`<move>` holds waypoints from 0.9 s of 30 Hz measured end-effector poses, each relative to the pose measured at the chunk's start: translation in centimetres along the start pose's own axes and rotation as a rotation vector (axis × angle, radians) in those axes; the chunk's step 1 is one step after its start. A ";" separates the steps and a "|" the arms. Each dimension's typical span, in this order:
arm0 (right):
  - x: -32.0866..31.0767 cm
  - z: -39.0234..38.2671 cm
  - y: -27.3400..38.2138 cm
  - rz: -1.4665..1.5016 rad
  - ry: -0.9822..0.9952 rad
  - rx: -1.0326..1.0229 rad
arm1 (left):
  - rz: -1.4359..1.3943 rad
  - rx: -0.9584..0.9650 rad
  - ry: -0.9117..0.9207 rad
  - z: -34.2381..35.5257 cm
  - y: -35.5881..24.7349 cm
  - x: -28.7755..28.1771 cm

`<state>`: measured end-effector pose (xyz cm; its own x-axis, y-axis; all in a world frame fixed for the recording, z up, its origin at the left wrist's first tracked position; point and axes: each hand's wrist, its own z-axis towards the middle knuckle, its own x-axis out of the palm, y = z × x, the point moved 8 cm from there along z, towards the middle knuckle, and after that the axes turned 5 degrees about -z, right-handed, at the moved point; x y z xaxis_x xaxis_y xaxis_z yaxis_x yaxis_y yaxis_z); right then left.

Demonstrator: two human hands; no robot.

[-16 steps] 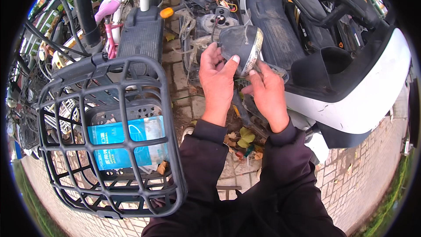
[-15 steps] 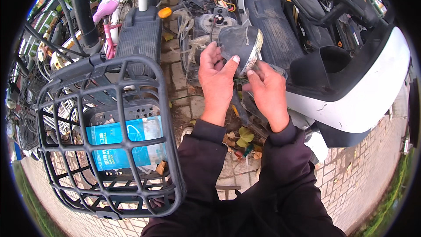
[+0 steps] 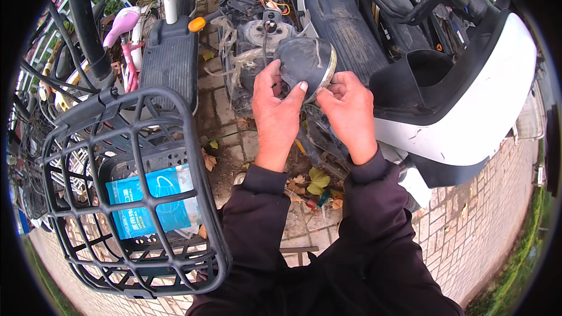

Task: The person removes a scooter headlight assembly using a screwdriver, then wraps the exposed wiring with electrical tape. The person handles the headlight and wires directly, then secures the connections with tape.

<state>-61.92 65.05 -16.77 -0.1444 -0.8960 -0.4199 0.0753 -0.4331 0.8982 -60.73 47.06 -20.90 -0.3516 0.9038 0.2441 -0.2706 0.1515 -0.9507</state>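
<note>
My left hand (image 3: 276, 116) is closed round the near left side of a dark, rounded headlight-like housing (image 3: 300, 61), its thumb lying on the dusty shell. A worn, pale rim runs down the housing's right side. Fingers curled, my right hand (image 3: 346, 110) pinches at the lower end of that rim; the fingertips partly hide what they grip. Just behind the housing, a dark cable (image 3: 265, 44) rises to a stripped front section with a grey plate (image 3: 255, 33).
At the left stands a black basket (image 3: 153, 202) holding a blue packet (image 3: 132, 190). A white and black scooter body (image 3: 468, 134) fills the right. Loose wires (image 3: 271, 4) lie farther off. Dry leaves (image 3: 318, 180) litter the paving below my hands.
My right hand's fingers have closed in more tightly at the housing's rim. My left hand keeps its hold. The whole scene has shifted somewhat left in the picture.
</note>
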 end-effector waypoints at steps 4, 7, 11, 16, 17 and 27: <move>-0.1 0.0 0.6 -0.082 -0.031 -0.057 | 0.092 0.049 -0.007 -0.1 -0.6 0.0; 0.0 -0.1 0.5 -0.056 -0.002 -0.050 | 0.130 0.059 -0.008 -0.3 -1.0 0.0; -0.3 -0.1 0.9 -0.149 -0.017 -0.068 | 0.224 0.089 0.006 -0.6 -1.5 0.1; -0.5 0.0 0.9 -0.240 -0.050 -0.087 | 0.172 0.090 0.035 -0.8 -1.5 0.4; -0.5 0.0 0.8 -0.258 -0.053 -0.101 | 0.200 0.095 0.039 -0.8 -1.6 0.4; -1.1 0.4 0.1 0.014 0.067 0.052 | 0.322 0.099 0.079 -1.0 -2.6 0.6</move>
<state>-62.16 66.05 -16.20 -0.0772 -0.9073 -0.4132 0.0258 -0.4162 0.9089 -59.31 47.57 -18.48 -0.3633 0.9278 -0.0848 -0.2437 -0.1824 -0.9525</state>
